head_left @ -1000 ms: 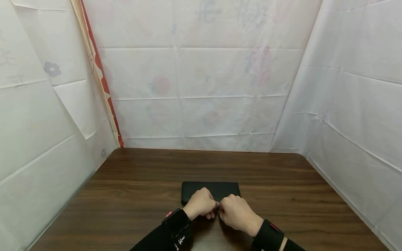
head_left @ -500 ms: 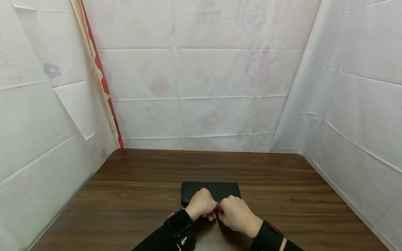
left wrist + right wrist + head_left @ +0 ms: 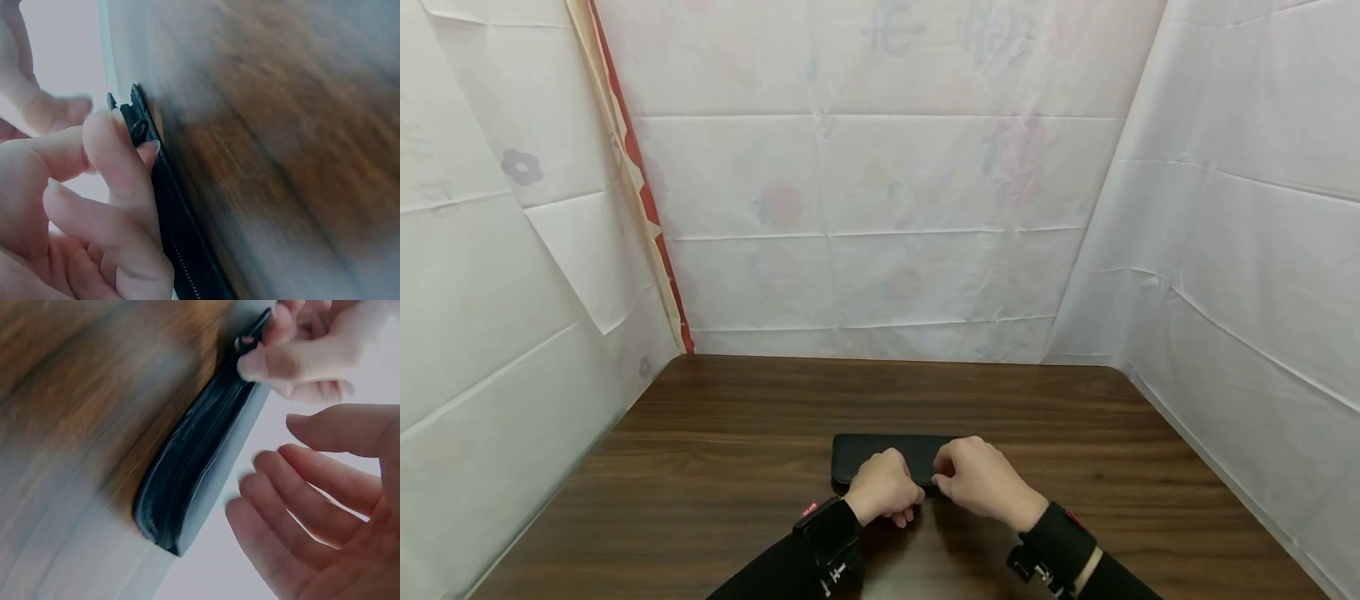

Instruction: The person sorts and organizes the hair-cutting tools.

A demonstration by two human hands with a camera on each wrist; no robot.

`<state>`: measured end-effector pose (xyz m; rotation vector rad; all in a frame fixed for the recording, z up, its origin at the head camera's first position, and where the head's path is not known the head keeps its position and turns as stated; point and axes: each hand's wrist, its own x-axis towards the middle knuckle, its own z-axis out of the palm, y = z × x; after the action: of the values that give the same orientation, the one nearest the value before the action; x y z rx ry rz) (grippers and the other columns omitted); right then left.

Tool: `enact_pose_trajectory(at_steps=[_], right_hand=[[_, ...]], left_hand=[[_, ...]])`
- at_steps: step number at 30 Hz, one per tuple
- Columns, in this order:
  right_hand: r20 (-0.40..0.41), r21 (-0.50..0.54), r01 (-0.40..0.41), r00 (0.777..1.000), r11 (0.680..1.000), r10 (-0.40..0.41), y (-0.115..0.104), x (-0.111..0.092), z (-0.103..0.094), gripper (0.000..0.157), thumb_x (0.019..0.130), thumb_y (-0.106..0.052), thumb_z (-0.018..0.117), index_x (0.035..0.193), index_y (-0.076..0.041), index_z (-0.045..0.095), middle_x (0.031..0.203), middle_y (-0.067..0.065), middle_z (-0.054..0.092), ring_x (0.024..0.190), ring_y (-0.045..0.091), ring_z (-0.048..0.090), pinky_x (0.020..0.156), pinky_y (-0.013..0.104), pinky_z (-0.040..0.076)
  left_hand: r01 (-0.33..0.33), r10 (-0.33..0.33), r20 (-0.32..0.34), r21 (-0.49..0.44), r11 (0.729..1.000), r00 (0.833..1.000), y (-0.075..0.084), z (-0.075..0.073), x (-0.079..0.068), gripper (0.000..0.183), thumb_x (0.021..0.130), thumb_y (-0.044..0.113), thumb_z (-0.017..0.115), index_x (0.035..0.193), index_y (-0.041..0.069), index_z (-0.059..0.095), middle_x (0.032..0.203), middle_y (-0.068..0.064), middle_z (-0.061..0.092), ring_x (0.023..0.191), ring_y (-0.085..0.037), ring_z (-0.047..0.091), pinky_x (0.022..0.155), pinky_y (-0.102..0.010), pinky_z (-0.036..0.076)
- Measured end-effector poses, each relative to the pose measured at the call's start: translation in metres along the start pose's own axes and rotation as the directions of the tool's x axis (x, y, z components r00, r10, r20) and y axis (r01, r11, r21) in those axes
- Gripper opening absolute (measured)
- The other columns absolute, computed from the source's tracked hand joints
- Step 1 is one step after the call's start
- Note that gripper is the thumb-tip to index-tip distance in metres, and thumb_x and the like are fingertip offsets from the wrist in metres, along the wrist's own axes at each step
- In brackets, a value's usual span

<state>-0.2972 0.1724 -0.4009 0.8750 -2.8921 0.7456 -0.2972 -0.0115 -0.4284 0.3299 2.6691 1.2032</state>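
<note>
A flat black zip case (image 3: 868, 454) lies on the wooden table in front of me. My left hand (image 3: 883, 487) is at its near edge, thumb and fingers pinching the edge beside the zip slider (image 3: 139, 132). Zip teeth run along the edge on one side of the slider in the left wrist view. Beyond the slider, toward the right end, the two edges of the case (image 3: 178, 472) stand apart in the right wrist view. My right hand (image 3: 985, 479) hovers over the case's right part, fingers loosely bent and apart, nothing between them.
The brown table (image 3: 737, 417) stretches around the case. White sheets, such as the back sheet (image 3: 880, 275), hang along the back and both sides. A strip with a red edge (image 3: 647, 200) runs down the back left corner. Dark bands wrap both wrists.
My right hand has come away from the left fingertips, moving right and a little upward, and its fingers have loosened. The left hand stays at the case's edge.
</note>
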Motion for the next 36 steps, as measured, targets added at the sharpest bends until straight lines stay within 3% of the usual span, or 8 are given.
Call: enact_pose_trajectory(at_steps=[4, 8, 10, 12, 17, 23, 29, 36], right_hand=[[-0.029, -0.023, -0.028, 0.999, 0.999, 0.027, 0.008, 0.004, 0.0, 0.03, 0.089, -0.014, 0.078, 0.116, -0.004, 0.071, 0.104, 0.004, 0.067, 0.095, 0.021, 0.063, 0.078, 0.039, 0.054], [-0.055, -0.029, -0.059, 0.997, 0.998, 0.057, 0.017, 0.008, 0.001, 0.037, 0.088, -0.016, 0.08, 0.121, -0.004, 0.069, 0.113, 0.005, 0.065, 0.104, 0.026, 0.061, 0.086, 0.045, 0.053], [-0.059, -0.035, -0.06, 0.997, 0.998, 0.058, 0.021, 0.009, 0.002, 0.039, 0.088, -0.016, 0.081, 0.122, -0.004, 0.068, 0.114, 0.005, 0.064, 0.106, 0.025, 0.059, 0.087, 0.046, 0.052], [-0.05, -0.032, -0.058, 0.997, 0.998, 0.057, 0.025, 0.009, 0.003, 0.042, 0.087, -0.017, 0.082, 0.124, -0.004, 0.067, 0.117, 0.006, 0.063, 0.109, 0.026, 0.058, 0.089, 0.047, 0.051], [0.029, -0.027, -0.052, 0.998, 0.998, 0.053, 0.032, 0.011, 0.006, 0.06, 0.084, -0.024, 0.085, 0.135, -0.003, 0.062, 0.135, 0.013, 0.056, 0.126, 0.034, 0.052, 0.098, 0.05, 0.049], [0.13, -0.007, -0.045, 0.991, 0.999, 0.046, 0.037, 0.015, 0.008, 0.082, 0.08, -0.032, 0.088, 0.146, 0.0, 0.051, 0.152, 0.022, 0.042, 0.14, 0.04, 0.039, 0.106, 0.054, 0.043], [0.165, -0.056, -0.02, 0.986, 0.998, 0.029, 0.036, 0.021, 0.012, 0.094, 0.078, -0.038, 0.09, 0.15, 0.003, 0.045, 0.153, 0.027, 0.04, 0.142, 0.044, 0.036, 0.111, 0.058, 0.036], [0.196, -0.104, -0.039, 0.979, 0.994, 0.059, 0.043, 0.03, 0.012, 0.095, 0.078, -0.036, 0.089, 0.153, 0.0, 0.042, 0.149, 0.018, 0.044, 0.135, 0.037, 0.043, 0.103, 0.052, 0.045]], left_hand=[[-0.075, 0.093, -0.071, 0.224, 0.972, 0.993, 0.004, 0.006, -0.004, 0.033, 0.084, 0.011, 0.075, 0.054, 0.012, 0.061, 0.042, 0.005, 0.05, 0.036, -0.012, 0.051, 0.038, -0.025, 0.038], [-0.149, 0.228, -0.105, 0.494, 0.857, 0.968, 0.007, 0.014, -0.006, 0.034, 0.084, 0.017, 0.076, 0.058, 0.015, 0.055, 0.05, 0.006, 0.041, 0.042, -0.01, 0.042, 0.04, -0.026, 0.033], [-0.162, 0.272, -0.11, 0.575, 0.802, 0.956, 0.009, 0.016, -0.007, 0.031, 0.084, 0.019, 0.078, 0.061, 0.015, 0.057, 0.053, 0.005, 0.044, 0.044, -0.01, 0.045, 0.041, -0.026, 0.036], [-0.163, 0.292, -0.113, 0.618, 0.769, 0.95, 0.01, 0.017, -0.007, 0.027, 0.083, 0.019, 0.079, 0.064, 0.013, 0.061, 0.056, 0.003, 0.05, 0.047, -0.012, 0.05, 0.042, -0.028, 0.041], [-0.158, 0.308, -0.123, 0.65, 0.744, 0.943, 0.012, 0.018, -0.007, 0.014, 0.079, 0.015, 0.08, 0.073, 0.008, 0.07, 0.064, -0.002, 0.06, 0.054, -0.016, 0.06, 0.045, -0.034, 0.049], [-0.153, 0.306, -0.107, 0.686, 0.711, 0.946, 0.012, 0.018, -0.007, 0.013, 0.082, 0.017, 0.08, 0.082, 0.007, 0.073, 0.07, -0.005, 0.065, 0.06, -0.02, 0.065, 0.049, -0.036, 0.053], [-0.16, 0.311, -0.086, 0.711, 0.685, 0.947, 0.01, 0.019, -0.007, 0.019, 0.085, 0.026, 0.081, 0.087, 0.008, 0.076, 0.075, -0.005, 0.068, 0.064, -0.021, 0.067, 0.053, -0.037, 0.055], [-0.154, 0.3, -0.089, 0.701, 0.696, 0.95, 0.01, 0.018, -0.007, 0.014, 0.084, 0.02, 0.08, 0.086, 0.007, 0.075, 0.073, -0.005, 0.066, 0.061, -0.02, 0.065, 0.052, -0.036, 0.054]])
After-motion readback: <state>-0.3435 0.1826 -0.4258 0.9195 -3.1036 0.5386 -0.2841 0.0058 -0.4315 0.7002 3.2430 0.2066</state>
